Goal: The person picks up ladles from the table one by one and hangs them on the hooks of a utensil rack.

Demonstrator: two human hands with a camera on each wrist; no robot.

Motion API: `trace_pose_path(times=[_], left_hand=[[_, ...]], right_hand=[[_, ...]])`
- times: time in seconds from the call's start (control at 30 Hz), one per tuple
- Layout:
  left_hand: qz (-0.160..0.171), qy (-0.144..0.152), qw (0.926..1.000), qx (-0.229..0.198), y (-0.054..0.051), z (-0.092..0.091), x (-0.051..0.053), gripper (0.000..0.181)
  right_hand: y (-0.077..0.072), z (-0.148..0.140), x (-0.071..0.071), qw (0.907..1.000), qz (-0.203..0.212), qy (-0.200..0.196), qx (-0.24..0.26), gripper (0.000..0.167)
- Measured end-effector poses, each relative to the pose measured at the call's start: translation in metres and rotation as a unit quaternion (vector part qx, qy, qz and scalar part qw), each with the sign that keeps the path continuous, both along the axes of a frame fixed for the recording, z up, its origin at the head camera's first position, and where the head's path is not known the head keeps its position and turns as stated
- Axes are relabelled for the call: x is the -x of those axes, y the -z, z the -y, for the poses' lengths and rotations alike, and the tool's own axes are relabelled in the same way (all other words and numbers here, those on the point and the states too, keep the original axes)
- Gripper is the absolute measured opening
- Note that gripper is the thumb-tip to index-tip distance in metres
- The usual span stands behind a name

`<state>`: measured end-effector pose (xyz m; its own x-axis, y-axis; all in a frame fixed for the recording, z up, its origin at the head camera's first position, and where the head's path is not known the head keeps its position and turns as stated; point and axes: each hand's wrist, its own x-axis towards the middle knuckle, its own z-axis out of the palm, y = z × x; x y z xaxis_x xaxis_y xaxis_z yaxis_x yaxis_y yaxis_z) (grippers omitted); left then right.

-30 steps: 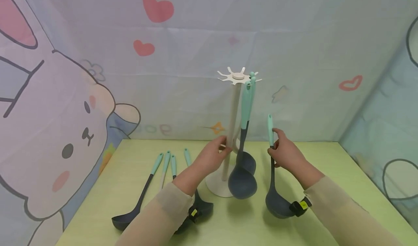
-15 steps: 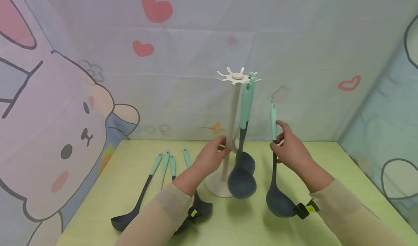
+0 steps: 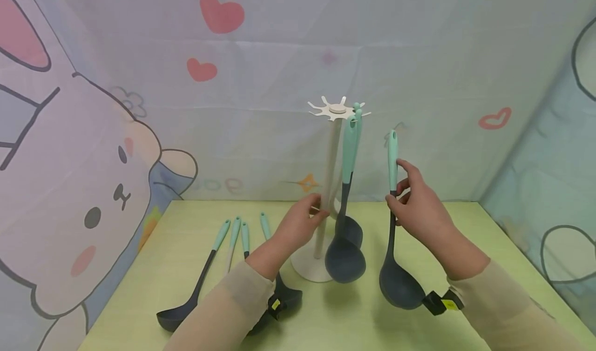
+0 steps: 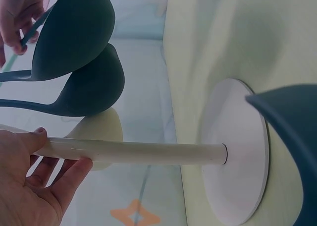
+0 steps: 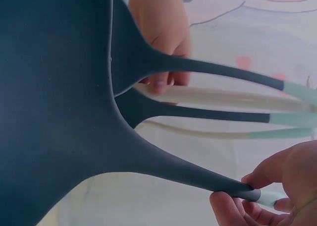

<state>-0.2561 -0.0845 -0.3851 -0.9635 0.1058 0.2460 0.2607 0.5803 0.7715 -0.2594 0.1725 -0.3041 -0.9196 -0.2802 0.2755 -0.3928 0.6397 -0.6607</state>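
Note:
My left hand [image 3: 298, 224] grips the white pole [image 3: 331, 170] of a stand, its thumb and fingers around it in the left wrist view. Two dark ladles [image 3: 345, 260] with mint handles hang from the right side of the stand's slotted top [image 3: 337, 109]; a pale utensil hangs behind them in the right wrist view. Right of the stand, my right hand [image 3: 421, 208] pinches another dark ladle [image 3: 401, 286] where its shaft meets the mint handle [image 3: 393, 162]. That ladle is upright, bowl down, apart from the hanging ones.
Several utensils lie on the green table [image 3: 153, 268] left of the stand, among them a dark ladle [image 3: 179, 315] at the far left. My left forearm partly covers them. The stand's round white base [image 3: 304, 265] rests on the table. A printed cloth [image 3: 261, 149] hangs behind.
My right hand has moved up and slightly right, raising the ladle's handle, and the bowl has turned a little. My left hand stays on the pole.

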Motion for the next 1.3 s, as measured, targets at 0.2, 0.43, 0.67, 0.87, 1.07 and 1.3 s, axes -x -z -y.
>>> trace_pose_path(times=[0.2,0.43,0.67,0.87,1.07,1.3], left_hand=[[-0.002,-0.001,1.0,-0.002,0.002,0.001,0.0,0.027],[-0.007,-0.003,1.0,-0.006,0.001,0.001,0.0,0.024],[-0.006,-0.008,0.9999,-0.003,0.001,0.0,0.0,0.025],[-0.004,-0.009,0.9999,-0.005,0.0,-0.002,0.0,0.025],[0.002,-0.011,0.9999,-0.011,-0.001,-0.002,-0.002,0.024],[0.01,-0.014,0.9998,-0.013,-0.002,-0.004,-0.002,0.022]], right_hand=[[-0.009,0.002,-0.011,0.9993,-0.033,0.012,-0.01,0.077],[-0.019,0.006,-0.025,0.9967,-0.075,0.018,-0.024,0.076],[-0.029,0.011,-0.037,0.9959,-0.085,0.02,-0.025,0.078],[-0.034,0.015,-0.047,0.9956,-0.09,0.019,-0.019,0.079],[-0.039,0.02,-0.057,0.9943,-0.105,0.017,-0.013,0.078],[-0.04,0.026,-0.065,0.9929,-0.119,0.0,-0.009,0.077]])
